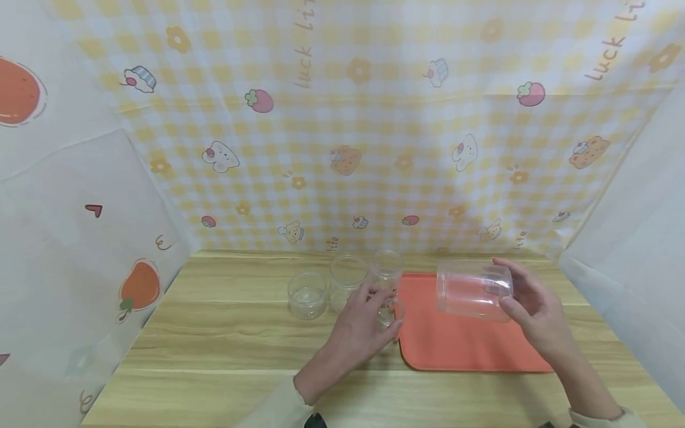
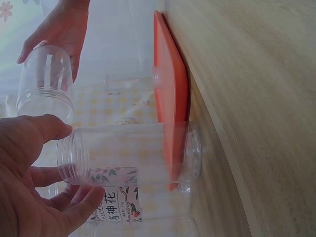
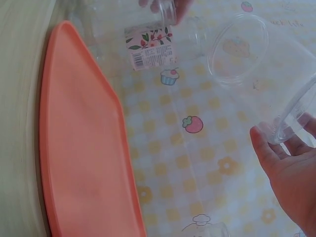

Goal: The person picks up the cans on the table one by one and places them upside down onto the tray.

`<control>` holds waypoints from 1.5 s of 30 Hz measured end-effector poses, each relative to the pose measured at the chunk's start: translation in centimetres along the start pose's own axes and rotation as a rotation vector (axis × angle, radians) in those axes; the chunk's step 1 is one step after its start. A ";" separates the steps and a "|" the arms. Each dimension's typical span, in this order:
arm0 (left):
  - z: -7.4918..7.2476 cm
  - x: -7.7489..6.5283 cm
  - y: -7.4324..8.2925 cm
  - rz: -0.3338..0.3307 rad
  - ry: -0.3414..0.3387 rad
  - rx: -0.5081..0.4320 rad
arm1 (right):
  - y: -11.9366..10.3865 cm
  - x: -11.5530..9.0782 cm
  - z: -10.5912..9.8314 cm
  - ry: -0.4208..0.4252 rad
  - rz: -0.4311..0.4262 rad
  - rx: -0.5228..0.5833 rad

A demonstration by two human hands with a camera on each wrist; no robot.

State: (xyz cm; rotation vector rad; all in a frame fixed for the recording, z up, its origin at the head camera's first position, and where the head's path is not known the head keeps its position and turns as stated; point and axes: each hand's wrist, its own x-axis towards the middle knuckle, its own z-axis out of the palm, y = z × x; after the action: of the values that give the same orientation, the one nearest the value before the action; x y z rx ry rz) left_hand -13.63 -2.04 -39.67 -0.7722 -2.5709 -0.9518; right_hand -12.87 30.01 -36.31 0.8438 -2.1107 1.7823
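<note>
My left hand (image 1: 361, 318) grips a clear jar (image 1: 389, 313) round its open, threaded mouth, thumb on one side and fingers on the other; the jar is upright at the left edge of the orange-red tray (image 1: 471, 351). In my right hand (image 1: 540, 315) a larger clear jar (image 1: 465, 291) is held by its base end. It lies tipped sideways above the tray, mouth pointing left. Close behind the left hand's jar stands another clear jar with a printed pink label (image 2: 118, 195).
Left of the left hand stand a short, wide clear jar (image 1: 307, 300) and a taller clear jar (image 1: 348, 273). A clear object (image 3: 212, 230) shows at the lower edge of the right wrist view. A checked cloth (image 1: 374, 131) hangs behind the wooden table (image 1: 214, 333).
</note>
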 end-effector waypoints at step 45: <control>0.0 -0.1 -0.3 0.011 0.000 -0.006 | -0.8 -0.1 -1.9 0.043 0.081 -0.291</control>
State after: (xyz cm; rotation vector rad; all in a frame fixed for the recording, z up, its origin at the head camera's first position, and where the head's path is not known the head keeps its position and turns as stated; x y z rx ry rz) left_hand -13.71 -2.26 -39.85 -0.7876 -2.5622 -0.9560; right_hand -12.66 31.78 -35.33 0.6457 -2.3291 1.4623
